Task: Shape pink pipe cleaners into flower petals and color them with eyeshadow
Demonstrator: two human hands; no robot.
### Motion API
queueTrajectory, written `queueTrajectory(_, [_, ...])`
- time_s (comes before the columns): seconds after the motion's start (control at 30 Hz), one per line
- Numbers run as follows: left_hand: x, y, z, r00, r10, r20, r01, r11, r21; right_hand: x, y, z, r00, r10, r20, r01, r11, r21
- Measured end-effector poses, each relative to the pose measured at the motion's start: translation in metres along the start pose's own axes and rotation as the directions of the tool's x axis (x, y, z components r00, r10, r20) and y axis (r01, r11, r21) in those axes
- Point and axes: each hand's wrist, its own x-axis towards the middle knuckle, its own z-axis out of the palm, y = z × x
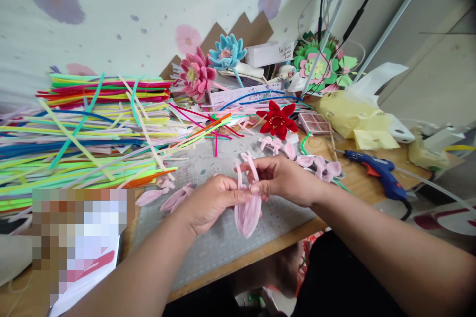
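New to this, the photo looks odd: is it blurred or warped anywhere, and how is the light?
Head view: soft, even light, no glare or hard shadows; the petal between left hand and right hand is sharp; the edges stretch fisheye-like; a pixelated patch masks the lower left; the top right corner darkens.

2 hands (211, 203) (282, 178), 1 held pink petal (247, 215), 1 glue gun (383, 173)

Pale cloth printed with pink and purple flowers (111, 10) is hanging behind the far edge of the light wooden table (267, 250); plain cream wall (442, 84) is showing beyond its right corner.
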Motion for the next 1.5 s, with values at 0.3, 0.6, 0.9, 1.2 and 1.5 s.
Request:
queueTrajectory(0.3, [-0.001,-0.001,-0.001,0.998,-0.039,0.043,0.039,0.999,-0.003,0.003,0.009,0.003,0.995,-0.004,0.104,-0.002,0.998,0.06])
queueTrajectory(0.6, [-0.001,-0.002,0.003,0.998,-0.011,0.068,0.021,0.988,-0.156,0.004,0.007,0.006,0.995,-0.067,-0.078,0.071,0.996,0.051])
queueTrajectory(0.9, [0.004,0.001,0.005,0.98,0.139,-0.144,-0.168,0.961,-0.22,0.007,0.007,0.003,0.892,-0.229,-0.39,0.254,0.967,0.013])
queueTrajectory(1.2, [0.001,0.004,0.009,0.973,0.168,-0.16,-0.206,0.943,-0.26,0.007,0.01,0.009,0.888,-0.25,-0.386,0.257,0.966,-0.035])
queueTrajectory(1.5, [0.002,0.002,0.014,0.939,0.166,-0.3,-0.231,0.953,-0.195,0.014,0.02,0.025,0.883,-0.257,-0.393,0.252,0.966,-0.066])
